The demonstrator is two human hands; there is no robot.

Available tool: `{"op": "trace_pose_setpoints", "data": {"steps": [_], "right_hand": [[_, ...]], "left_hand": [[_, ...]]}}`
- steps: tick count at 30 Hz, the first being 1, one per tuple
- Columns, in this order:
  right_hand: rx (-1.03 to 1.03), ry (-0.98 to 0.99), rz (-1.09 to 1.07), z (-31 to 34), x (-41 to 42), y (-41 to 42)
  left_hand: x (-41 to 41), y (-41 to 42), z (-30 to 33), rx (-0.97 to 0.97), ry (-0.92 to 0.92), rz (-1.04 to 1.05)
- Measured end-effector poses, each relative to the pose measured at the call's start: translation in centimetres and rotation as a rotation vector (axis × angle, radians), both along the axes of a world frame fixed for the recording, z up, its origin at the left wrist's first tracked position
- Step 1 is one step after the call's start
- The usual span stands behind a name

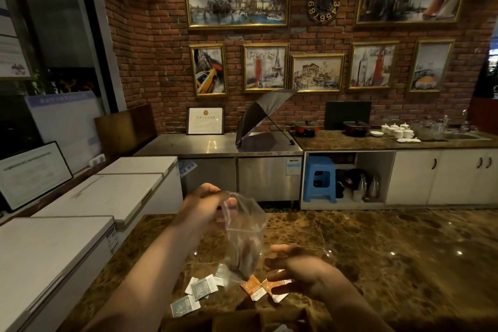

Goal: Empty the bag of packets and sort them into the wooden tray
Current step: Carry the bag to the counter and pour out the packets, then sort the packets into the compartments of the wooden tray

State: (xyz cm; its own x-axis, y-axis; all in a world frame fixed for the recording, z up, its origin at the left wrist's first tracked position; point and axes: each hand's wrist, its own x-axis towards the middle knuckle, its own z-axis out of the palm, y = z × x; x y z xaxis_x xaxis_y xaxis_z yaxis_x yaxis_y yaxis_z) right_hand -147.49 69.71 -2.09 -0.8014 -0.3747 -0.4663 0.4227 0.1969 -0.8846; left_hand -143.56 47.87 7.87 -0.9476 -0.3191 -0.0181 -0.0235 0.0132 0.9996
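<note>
Head view: the left hand (204,203) has the clear plastic bag (244,234) pinched by its upper edge, grip clamped on the plastic, and the bag hangs upside-down and tilted above the brown marble counter (377,264). Something brownish shows blurred inside its lower part; hard to say what. The right hand (299,272) sits low and just right of the bag's mouth, fingers spread apart, palm open, holding nothing.

On the counter under the bag, packets are scattered: grey-white packets (200,288) to the left of the mouth, one more nearer the camera at the near-left, and orange packets (254,287) to the right, partly under the right hand's fingers. The wooden tray cannot be made out for certain; a dark brown shape fills the near edge.

Around: white chest freezers (80,224) run along the left. Far side, an open black umbrella (265,113) rests on a steel cabinet, a blue stool (319,178) sits in an open cupboard, and red pots (307,127) and white cups stand further right beneath framed pictures on the brick wall.
</note>
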Motion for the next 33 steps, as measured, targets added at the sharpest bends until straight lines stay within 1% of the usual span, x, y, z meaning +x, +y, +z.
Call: {"op": "trace_pose_setpoints", "data": {"steps": [3, 6, 8, 10, 15, 19, 21, 23, 27, 30, 33], "right_hand": [[-0.252, -0.069, -0.048, 0.2, 0.0, 0.4], [-0.471, -0.104, 0.004, 0.5, 0.3, 0.4], [-0.585, -0.113, 0.029, 0.7, 0.4, 0.3], [-0.646, -0.104, 0.03, 1.0, 0.4, 0.0], [-0.614, -0.039, 0.049, 1.2, 0.4, 0.1], [-0.574, -0.03, 0.012, 0.5, 0.1, 0.7], [-0.549, -0.038, 0.001, 0.2, 0.1, 0.9], [-0.536, -0.066, -0.013, -0.2, 0.2, 1.1], [-0.49, -0.06, -0.016, -0.4, 0.5, 1.3], [-0.443, -0.049, -0.051, -0.7, 0.5, 1.6], [-0.367, -0.026, -0.075, -0.8, 0.5, 2.0]], "left_hand": [[-0.2, 0.1, 0.9, 0.137, 0.044, -0.081], [-0.5, 0.2, 1.6, 0.216, 0.074, -0.112], [-0.6, 0.2, 1.8, 0.261, 0.081, -0.115], [-0.6, 0.2, 1.9, 0.307, 0.077, -0.102], [-0.1, -0.9, 1.4, 0.357, 0.066, -0.023], [0.3, -1.5, 0.1, 0.356, -0.002, 0.038], [0.1, -1.8, -0.8, 0.294, -0.043, 0.103], [0.2, -2.1, -1.5, 0.219, -0.084, 0.126], [0.5, -2.3, -3.1, 0.103, -0.165, 0.124], [1.1, -2.5, -4.4, 0.06, -0.245, 0.136], [1.8, -2.7, -5.4, 0.012, -0.301, 0.097]]}}
